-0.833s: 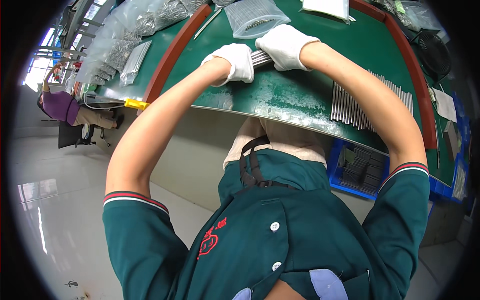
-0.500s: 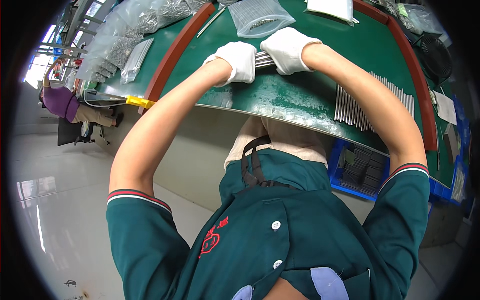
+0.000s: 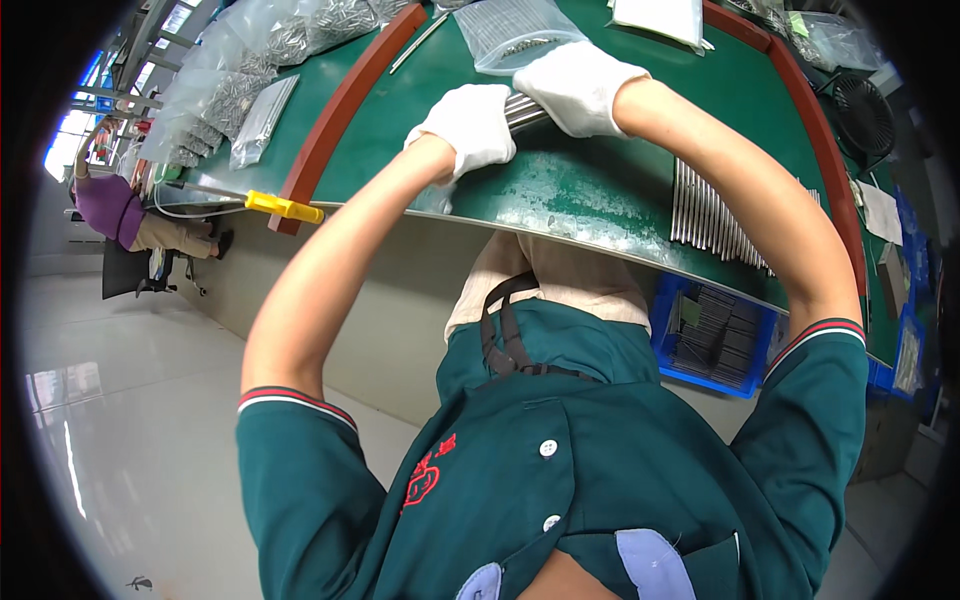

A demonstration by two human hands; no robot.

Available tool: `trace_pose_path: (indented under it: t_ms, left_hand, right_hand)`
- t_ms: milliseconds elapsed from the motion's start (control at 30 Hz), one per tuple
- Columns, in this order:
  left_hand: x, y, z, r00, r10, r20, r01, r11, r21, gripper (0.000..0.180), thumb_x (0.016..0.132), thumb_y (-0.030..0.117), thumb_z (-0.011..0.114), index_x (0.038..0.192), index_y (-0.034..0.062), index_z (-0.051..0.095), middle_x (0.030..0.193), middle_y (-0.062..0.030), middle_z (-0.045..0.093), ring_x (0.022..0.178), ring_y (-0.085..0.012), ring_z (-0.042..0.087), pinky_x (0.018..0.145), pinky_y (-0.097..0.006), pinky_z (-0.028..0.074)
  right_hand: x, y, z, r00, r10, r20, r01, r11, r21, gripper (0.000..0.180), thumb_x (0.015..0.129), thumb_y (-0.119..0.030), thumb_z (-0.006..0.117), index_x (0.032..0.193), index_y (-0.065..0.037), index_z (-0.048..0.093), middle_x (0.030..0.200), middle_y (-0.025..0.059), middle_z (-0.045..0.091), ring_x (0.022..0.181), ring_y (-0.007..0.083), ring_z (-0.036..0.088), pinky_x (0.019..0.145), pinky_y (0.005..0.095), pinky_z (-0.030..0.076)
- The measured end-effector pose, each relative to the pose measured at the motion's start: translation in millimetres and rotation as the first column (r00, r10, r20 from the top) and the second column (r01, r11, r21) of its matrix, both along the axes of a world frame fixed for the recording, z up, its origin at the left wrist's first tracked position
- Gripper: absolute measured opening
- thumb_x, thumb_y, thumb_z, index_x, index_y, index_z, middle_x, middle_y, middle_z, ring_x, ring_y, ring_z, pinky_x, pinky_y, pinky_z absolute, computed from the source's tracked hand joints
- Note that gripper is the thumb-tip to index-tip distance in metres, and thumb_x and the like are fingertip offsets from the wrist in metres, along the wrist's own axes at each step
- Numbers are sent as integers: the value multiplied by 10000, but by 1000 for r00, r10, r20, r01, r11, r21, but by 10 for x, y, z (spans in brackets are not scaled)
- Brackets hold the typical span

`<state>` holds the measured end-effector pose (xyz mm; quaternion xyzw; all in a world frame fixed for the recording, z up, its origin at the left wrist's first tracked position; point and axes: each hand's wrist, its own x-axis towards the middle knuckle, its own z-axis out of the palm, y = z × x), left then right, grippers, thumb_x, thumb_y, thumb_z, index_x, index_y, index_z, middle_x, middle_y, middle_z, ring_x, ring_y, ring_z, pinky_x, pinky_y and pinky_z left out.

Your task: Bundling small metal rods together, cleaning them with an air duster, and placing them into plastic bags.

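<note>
Green matting covers the workbench point(image 3: 600, 190) that fills the upper middle of the frame, edged on the left by a reddish-brown wooden rail point(image 3: 345, 110). Both of the person's hands wear white gloves and meet near the top centre. The left hand point(image 3: 470, 125) is curled shut around one end of a bundle of thin metal rods point(image 3: 522, 108), and the right hand point(image 3: 577, 85) is wrapped over the other end, so only a short stretch of rods shows between the two gloves, held just above the mat. Just beyond the hands, at the top of the frame, lies a clear plastic bag point(image 3: 515, 35) with small metal parts inside. To the right, near the bench's front edge, a row of metal rods point(image 3: 715, 220) lies side by side on the mat. Below that edge sits a blue bin point(image 3: 715, 335) holding dark parts. A yellow-handled tool point(image 3: 283, 207) rests at the bench's left corner. Far at the left edge, another person in purple point(image 3: 110, 205) sits at a chair.
</note>
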<state>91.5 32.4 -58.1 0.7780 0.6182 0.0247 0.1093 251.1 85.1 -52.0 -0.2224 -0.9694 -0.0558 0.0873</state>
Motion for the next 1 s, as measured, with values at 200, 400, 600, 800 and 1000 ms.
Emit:
trace_pose_path:
  t_ms: [200, 400, 600, 800, 1000]
  left_hand:
    - [-265, -163, -182, 798, 27, 602, -209, 949, 235, 341, 586, 179, 664, 868, 15, 566, 742, -143, 596, 690, -249, 586, 680, -319, 476]
    - [-309, -219, -458, 365, -72, 928, -349, 914, 208, 204, 662, -39, 670, 847, 3, 596, 783, -12, 621, 730, -112, 580, 689, -248, 476]
    - [-675, -240, -681, 362, -241, 900, -108, 949, 297, 472, 980, 315, 321, 1363, 71, 195, 1266, -64, 363, 1149, -116, 364, 973, -247, 325]
    - [-666, -222, -721, 452, -42, 891, -447, 854, 267, 637, 719, 83, 695, 1248, 21, 346, 1190, -130, 465, 1112, -224, 467, 934, -359, 385]
    - [-604, -201, -336, 666, -238, 707, -240, 829, 504, 492, 692, 77, 711, 1116, 5, 472, 1036, -115, 561, 940, -199, 563, 807, -314, 465]
  right_hand:
    - [-129, -280, 1266, 991, -34, 130, 74, 945, -317, 765, 666, -407, 723, 1210, 58, 451, 1087, 212, 573, 1052, 302, 551, 910, 348, 430]
    - [-734, -222, 469, 892, 32, -451, -216, 907, -362, 396, 814, -356, 583, 1057, -46, 630, 912, 145, 660, 840, 261, 638, 812, 303, 484]
    - [-945, -465, 420, 865, 73, -497, -237, 932, -275, 318, 805, -177, 535, 1100, -92, 615, 941, 123, 654, 839, 262, 635, 793, 325, 496]
    - [-1020, -414, 416, 642, 220, -734, -383, 922, -58, 361, 765, -157, 592, 1121, -101, 587, 746, 130, 644, 675, 276, 637, 650, 344, 513]
    - [-940, -298, 395, 722, 114, -682, -372, 895, -245, 312, 773, -178, 575, 1061, -68, 624, 950, 119, 652, 850, 254, 636, 798, 322, 500]
